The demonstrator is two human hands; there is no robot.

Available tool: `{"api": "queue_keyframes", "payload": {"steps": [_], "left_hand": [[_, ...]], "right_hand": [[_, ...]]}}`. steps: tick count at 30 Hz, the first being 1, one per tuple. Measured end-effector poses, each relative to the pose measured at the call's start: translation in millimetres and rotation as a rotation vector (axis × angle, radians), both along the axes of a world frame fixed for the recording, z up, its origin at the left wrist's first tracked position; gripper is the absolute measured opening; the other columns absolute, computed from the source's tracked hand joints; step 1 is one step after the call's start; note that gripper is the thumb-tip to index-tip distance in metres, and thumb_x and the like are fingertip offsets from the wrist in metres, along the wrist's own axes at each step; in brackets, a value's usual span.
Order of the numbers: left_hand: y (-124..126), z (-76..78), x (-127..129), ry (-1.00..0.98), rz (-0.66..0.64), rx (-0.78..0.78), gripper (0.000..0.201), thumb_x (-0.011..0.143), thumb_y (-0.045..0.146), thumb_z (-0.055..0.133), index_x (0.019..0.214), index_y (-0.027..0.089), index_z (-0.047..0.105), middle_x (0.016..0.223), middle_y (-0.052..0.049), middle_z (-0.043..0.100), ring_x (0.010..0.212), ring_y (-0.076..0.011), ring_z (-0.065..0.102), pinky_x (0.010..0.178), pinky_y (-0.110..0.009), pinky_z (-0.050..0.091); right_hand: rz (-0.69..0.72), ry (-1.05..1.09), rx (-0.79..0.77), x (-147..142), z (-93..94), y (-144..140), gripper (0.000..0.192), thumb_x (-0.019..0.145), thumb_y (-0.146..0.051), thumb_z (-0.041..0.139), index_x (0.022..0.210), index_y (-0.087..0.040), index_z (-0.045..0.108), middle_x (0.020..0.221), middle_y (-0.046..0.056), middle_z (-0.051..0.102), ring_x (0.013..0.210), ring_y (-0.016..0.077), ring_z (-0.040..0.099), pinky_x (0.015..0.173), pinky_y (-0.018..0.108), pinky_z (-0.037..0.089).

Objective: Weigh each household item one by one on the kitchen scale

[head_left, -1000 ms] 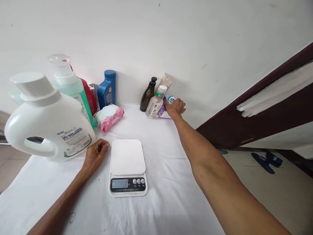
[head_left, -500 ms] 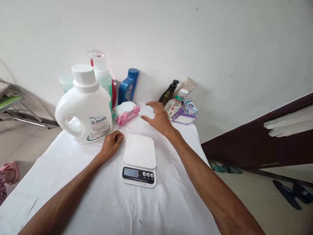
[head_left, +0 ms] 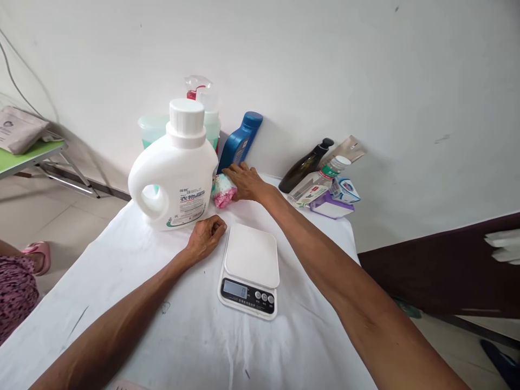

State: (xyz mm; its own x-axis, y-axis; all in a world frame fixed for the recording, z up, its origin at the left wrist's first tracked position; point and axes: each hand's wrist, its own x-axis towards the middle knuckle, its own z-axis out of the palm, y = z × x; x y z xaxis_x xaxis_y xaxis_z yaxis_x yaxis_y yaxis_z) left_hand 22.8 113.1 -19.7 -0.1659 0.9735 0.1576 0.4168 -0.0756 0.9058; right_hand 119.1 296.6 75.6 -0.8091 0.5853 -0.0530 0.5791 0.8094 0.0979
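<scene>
My right hand [head_left: 247, 182] is wrapped over the pink and white pack of wet wipes [head_left: 224, 194], covering most of it. Beside the big white laundry detergent bottle [head_left: 174, 179], my left hand [head_left: 206, 237] rests on the cloth, fingers curled in a loose fist that holds nothing. Just right of that hand lies a white kitchen scale [head_left: 252, 257], its plate bare; the display digits are hard to read. Behind the wipes a blue bottle [head_left: 240, 142] leans towards the wall.
Tilted at the right back are a dark pump bottle [head_left: 306, 165], a clear bottle [head_left: 314, 187], a beige tube [head_left: 345, 150], a blue-white box [head_left: 345, 190] and a purple pack [head_left: 331, 207]. Green-liquid containers [head_left: 152, 127] stand behind the detergent. A person's pink shoe [head_left: 40, 255] shows at left.
My right hand has come down from the air onto the wipes pack and closed over it. My left hand stays on the cloth. The view has swung left.
</scene>
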Motion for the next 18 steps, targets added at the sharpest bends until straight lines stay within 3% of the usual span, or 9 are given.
{"api": "queue_keyframes", "payload": {"steps": [4,8,14,18], "left_hand": [[0,0.8,0,0.009,0.007,-0.004,0.019,0.09,0.029,0.052,0.076,0.018,0.059,0.064,0.002,0.053,0.061,-0.0122,0.045,0.062,-0.026,0.035],[0,0.0,0,0.001,0.005,-0.005,0.016,0.089,0.026,0.053,0.077,0.018,0.058,0.065,0.003,0.054,0.061,-0.0122,0.047,0.063,-0.026,0.036],[0,-0.2,1,0.006,0.007,0.003,0.016,0.089,0.024,0.054,0.075,0.018,0.057,0.063,0.003,0.052,0.06,-0.0115,0.045,0.063,-0.026,0.035],[0,-0.4,0,0.009,0.005,0.001,0.016,0.09,0.024,0.055,0.075,0.018,0.058,0.062,0.004,0.05,0.059,-0.0112,0.043,0.063,-0.026,0.035]], "right_hand": [[-0.09,-0.065,0.107,8,9.0,-9,0.075,0.067,-0.042,0.091,0.13,-0.012,0.062,0.137,0.023,0.056,0.126,0.0449,0.047,0.103,0.058,0.04],[-0.182,-0.058,0.128,27,6.2,-11,0.076,0.072,-0.064,0.081,0.122,-0.01,0.062,0.131,0.025,0.059,0.128,0.0461,0.046,0.104,0.058,0.039],[-0.376,0.104,-0.241,54,-16.4,1,0.098,0.066,-0.061,0.086,0.14,-0.013,0.044,0.124,0.021,0.066,0.109,0.0395,0.063,0.085,0.044,0.05],[-0.423,0.213,-0.326,60,-20.5,12,0.089,0.066,-0.061,0.086,0.135,-0.017,0.051,0.121,0.017,0.069,0.11,0.0376,0.064,0.087,0.042,0.049]]}}
